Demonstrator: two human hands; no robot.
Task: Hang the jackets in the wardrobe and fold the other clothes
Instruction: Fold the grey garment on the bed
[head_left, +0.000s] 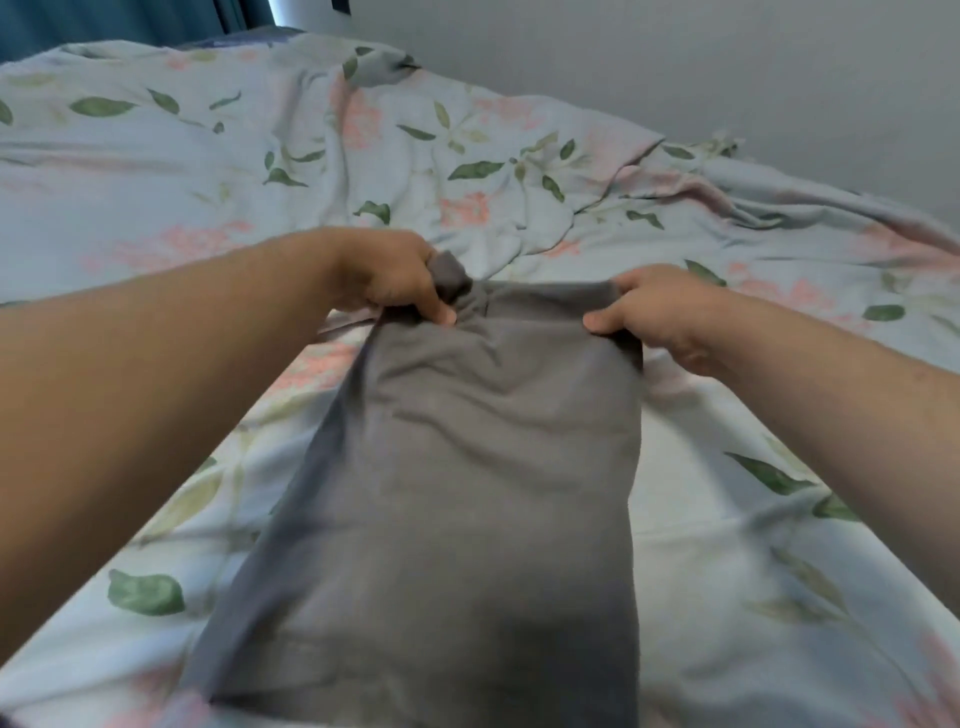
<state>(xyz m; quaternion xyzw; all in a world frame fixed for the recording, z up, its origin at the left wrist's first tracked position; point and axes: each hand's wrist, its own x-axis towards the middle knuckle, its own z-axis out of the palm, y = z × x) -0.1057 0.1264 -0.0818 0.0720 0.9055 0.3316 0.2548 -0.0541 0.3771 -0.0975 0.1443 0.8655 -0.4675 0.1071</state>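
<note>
From above, my left hand (387, 278) bunches the far left corner of a grey garment (457, 493) while my right hand (657, 317) pinches its far right corner; it drapes toward me over the floral bedspread (208, 171).

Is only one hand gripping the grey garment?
No, the left hand and the right hand each pinch a far corner of the grey garment over the floral bedspread.
</note>
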